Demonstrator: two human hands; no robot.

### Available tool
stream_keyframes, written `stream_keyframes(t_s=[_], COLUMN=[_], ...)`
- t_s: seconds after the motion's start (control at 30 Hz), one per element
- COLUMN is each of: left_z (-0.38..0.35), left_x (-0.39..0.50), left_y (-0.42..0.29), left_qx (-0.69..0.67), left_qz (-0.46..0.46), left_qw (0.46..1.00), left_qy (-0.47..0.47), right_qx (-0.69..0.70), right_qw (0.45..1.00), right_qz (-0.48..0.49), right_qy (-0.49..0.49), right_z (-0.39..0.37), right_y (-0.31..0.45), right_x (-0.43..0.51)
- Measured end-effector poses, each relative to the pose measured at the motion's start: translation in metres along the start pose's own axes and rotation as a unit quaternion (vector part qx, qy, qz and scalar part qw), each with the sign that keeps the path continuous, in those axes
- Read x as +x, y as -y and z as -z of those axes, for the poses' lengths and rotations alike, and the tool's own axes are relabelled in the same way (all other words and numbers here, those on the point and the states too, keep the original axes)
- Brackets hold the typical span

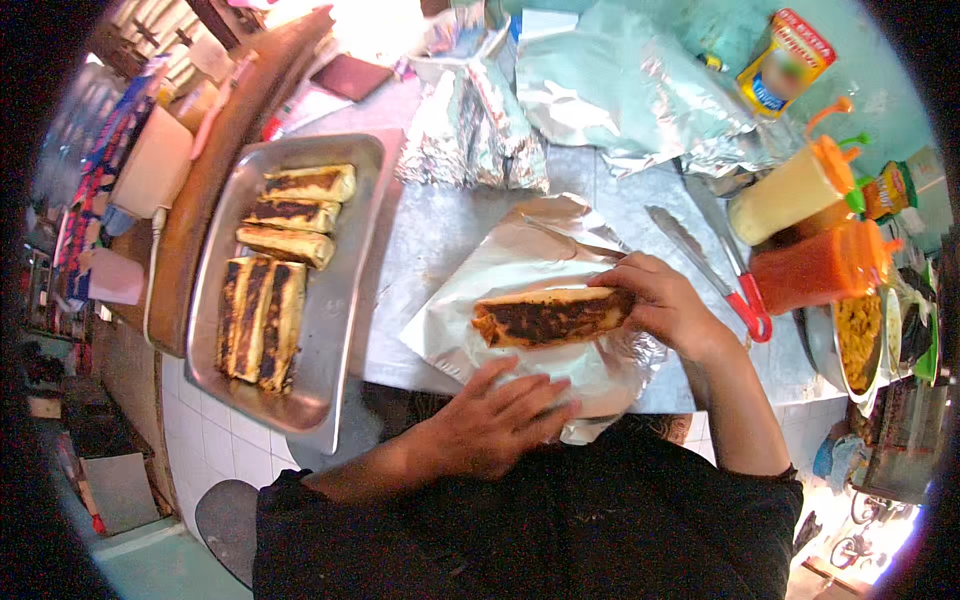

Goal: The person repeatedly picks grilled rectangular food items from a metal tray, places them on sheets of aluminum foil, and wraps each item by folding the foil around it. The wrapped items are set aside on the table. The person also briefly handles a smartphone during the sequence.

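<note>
A browned rolled flatbread wrap (551, 319) lies lengthwise over a sheet of aluminium foil (465, 322) in front of me. Around its right end are the fingers of my right hand (671, 307). My left hand (499, 420) is at the foil's near edge, just below the wrap, fingers spread and holding nothing. To the left, a rectangular stainless steel tray (326, 360) holds several more toasted wraps (262, 322), some set crosswise at the far end and others lengthwise nearer me.
Metal tongs (754, 307) with red handles lie right of the foil. Beyond them stand a pale-sauce bottle (784, 195) and a red-sauce bottle (814, 266). A bowl of yellow food (855, 345) is at far right. Crumpled foil (480, 127) and larger foil sheets (600, 82) cover the back.
</note>
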State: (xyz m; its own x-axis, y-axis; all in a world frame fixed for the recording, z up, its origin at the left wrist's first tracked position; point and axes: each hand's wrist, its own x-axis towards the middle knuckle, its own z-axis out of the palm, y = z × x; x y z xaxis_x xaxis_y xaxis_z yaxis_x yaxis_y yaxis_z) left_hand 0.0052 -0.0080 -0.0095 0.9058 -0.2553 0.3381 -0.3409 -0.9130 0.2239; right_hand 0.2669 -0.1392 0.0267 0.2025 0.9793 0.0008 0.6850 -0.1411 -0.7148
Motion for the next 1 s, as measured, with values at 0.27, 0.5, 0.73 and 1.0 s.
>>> stream_keyframes(t_s=[0.27,0.5,0.73,1.0], left_z=[0.005,0.02,-0.003,-0.006], left_x=[-0.008,0.04,0.042,0.045], left_y=[0.018,0.046,0.056,0.06], left_qx=[-0.014,-0.013,-0.025,0.011], left_qz=[-0.039,0.236,0.253,0.27], left_qw=[0.989,0.956,0.943,0.949], left_qy=[-0.139,-0.176,-0.213,-0.16], right_qx=[0.027,0.255,-0.068,-0.273], right_qw=[0.997,0.954,0.977,0.916], right_qz=[0.005,-0.141,-0.084,0.114], right_qy=[-0.066,-0.076,-0.185,-0.272], right_z=[-0.036,-0.046,-0.066,-0.077], right_y=[0.009,0.017,0.026,0.065], right_x=[-0.018,-0.033,-0.026,-0.017])
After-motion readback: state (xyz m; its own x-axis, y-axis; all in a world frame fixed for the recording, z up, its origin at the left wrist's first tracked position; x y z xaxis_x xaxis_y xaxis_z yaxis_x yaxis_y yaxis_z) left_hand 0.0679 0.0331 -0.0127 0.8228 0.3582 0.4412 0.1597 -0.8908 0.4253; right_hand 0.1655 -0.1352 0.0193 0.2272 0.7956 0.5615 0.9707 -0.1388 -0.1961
